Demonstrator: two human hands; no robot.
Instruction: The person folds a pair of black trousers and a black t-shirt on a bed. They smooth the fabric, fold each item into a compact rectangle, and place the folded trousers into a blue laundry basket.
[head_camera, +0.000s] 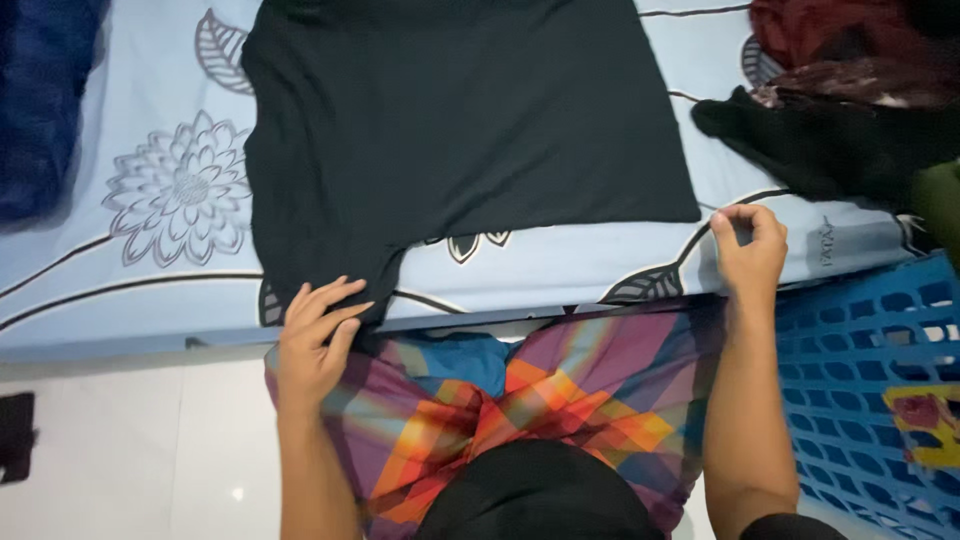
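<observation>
Reaching fwd w/ both bare forearms, elbows bent, from bottom of view. Left hand (315, 335) lying palm down, fingers stretched out and slightly spread, pointing up-right, thumb tucked under. Right hand (750, 250) sitting higher and well apart, wrist straight, fingers curling in toward thumb, pinching loosely, knuckles facing up. Short dark sleeve showing at right upper arm.

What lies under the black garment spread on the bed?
Under the black cloth garment lies the light blue bedsheet with outlined flower prints, showing all around its edges. The left hand presses its lower left corner. Whatever lies beneath its middle is covered.
</observation>
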